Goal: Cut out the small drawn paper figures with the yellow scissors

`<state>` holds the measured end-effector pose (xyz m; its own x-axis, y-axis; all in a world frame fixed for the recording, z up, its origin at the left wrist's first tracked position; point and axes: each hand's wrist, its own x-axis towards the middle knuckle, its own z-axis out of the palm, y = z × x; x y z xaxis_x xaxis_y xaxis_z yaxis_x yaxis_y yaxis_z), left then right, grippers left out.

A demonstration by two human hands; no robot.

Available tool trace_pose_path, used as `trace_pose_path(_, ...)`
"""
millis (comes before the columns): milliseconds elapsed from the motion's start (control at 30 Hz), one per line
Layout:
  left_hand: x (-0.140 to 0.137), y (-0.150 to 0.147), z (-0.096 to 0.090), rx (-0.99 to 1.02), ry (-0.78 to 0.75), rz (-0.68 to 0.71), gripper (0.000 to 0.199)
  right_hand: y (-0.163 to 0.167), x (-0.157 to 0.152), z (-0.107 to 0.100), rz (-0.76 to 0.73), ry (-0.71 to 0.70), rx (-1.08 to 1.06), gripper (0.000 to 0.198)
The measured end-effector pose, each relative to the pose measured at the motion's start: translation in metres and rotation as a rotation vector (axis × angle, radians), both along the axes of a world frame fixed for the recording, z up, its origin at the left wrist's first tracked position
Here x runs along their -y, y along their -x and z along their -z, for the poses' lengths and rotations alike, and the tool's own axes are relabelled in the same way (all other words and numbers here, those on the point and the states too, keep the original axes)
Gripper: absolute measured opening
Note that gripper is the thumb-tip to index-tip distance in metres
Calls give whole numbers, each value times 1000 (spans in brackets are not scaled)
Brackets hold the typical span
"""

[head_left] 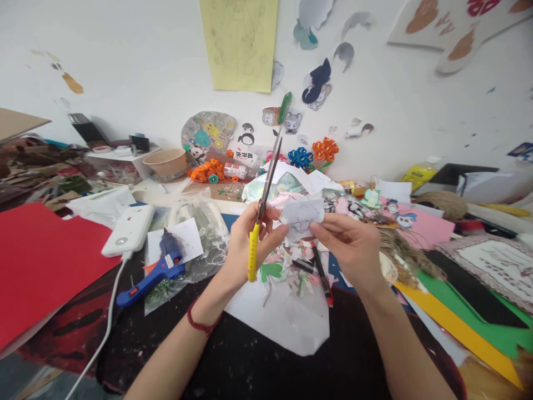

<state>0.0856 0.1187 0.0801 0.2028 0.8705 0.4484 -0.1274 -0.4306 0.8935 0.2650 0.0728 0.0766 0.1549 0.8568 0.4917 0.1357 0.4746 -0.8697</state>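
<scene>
Two hands meet at the centre of the frame over a small drawn-on paper [300, 216]. The left hand [244, 244] is closed around yellow-handled scissors [252, 255], blades pointing up, its thumb at the paper's left edge; the right hand [353, 244] pinches the right edge. Below them lie paper scraps [271, 271]; a blue glue gun [160, 271] rests at lower left.

Glue gun [170, 268] — L of scissors [266, 194]
</scene>
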Motion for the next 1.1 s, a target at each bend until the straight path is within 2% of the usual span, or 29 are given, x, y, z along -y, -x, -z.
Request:
trace_pose_path(467, -4, 4, 8, 30, 35, 25, 20, 1, 0, 1, -14, 4, 20, 14)
trace_pose_path(733, -2, 2, 1, 40, 12, 10, 22, 0, 0, -2, 8, -2, -26, 11)
trace_pose_path(800, -1, 2, 0, 6, 13, -13, 23, -1, 0, -1, 10, -1, -38, 12)
trace_pose_path(933, -4, 4, 4, -179, 41, -148, 20, -3, -1, 0, 11, 9, -68, 12)
trace_pose_path(1100, -13, 10, 13, -273, 46, -170, 23, -7, -4, 1, -20, 19, -127, 9)
